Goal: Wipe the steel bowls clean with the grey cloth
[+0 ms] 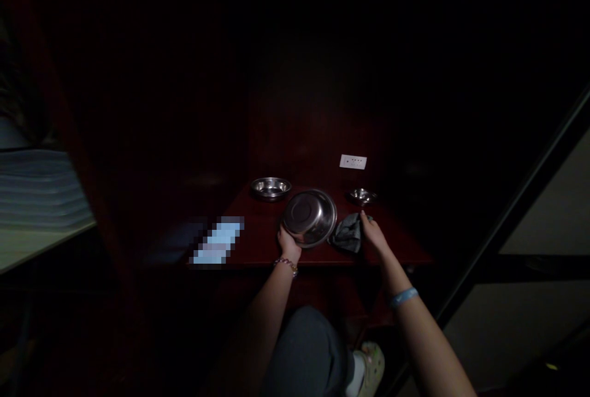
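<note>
My left hand (289, 246) grips a shiny metal bowl (308, 216) at its lower left side. The bowl is tipped so its round base faces me; its inside is hidden. To the right of it, my right hand (372, 231) is closed on a dark grey cloth (349, 232), which hangs beside the bowl's rim. Whether cloth and rim touch I cannot tell. Behind the held bowl, a shallow metal dish (271, 187) rests at the back left of the dark red shelf (258, 243). A smaller metal bowl (362, 196) sits behind my right hand.
A white socket plate (353, 162) is on the back wall. At the shelf's left front lies a bright pixelated rectangle (218, 241). Stacked pale trays (34, 191) stand at far left. My knee (306, 354) is below the shelf edge, and dark panels close in both sides.
</note>
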### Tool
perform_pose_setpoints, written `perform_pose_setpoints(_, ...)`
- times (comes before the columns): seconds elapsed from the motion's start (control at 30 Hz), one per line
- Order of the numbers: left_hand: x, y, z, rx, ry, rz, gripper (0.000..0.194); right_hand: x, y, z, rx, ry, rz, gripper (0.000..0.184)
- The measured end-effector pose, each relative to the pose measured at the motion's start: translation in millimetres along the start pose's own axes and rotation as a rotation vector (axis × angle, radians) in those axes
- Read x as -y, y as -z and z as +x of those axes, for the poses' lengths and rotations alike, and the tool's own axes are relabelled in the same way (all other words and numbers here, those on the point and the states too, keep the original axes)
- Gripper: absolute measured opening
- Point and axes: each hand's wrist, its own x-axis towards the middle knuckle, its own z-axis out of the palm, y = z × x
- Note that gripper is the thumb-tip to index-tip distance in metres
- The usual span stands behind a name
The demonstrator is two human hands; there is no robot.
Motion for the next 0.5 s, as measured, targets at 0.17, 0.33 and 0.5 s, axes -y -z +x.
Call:
perform_pose_setpoints(0.17,-3.3,-2.5,-3.1,-0.026,0.047,-0.039,0.021,13.3,-2.7,-9.6,0.280,-0.285,0.789,0.016)
perform_pose_setpoints(0.33,-6.7,-5.4,-7.1,-0.058,0.093,-0.069,0.021,11.6,-12.8,-14.3,0.257,-0.372,0.961,0.020)
perform_pose_setpoints(0.5,-6.2,-4.9,-7.3,-0.044,0.081,-0.059,0.020,0.5,-22.6,-13.6,0.276,-0.357,0.742,0.016)
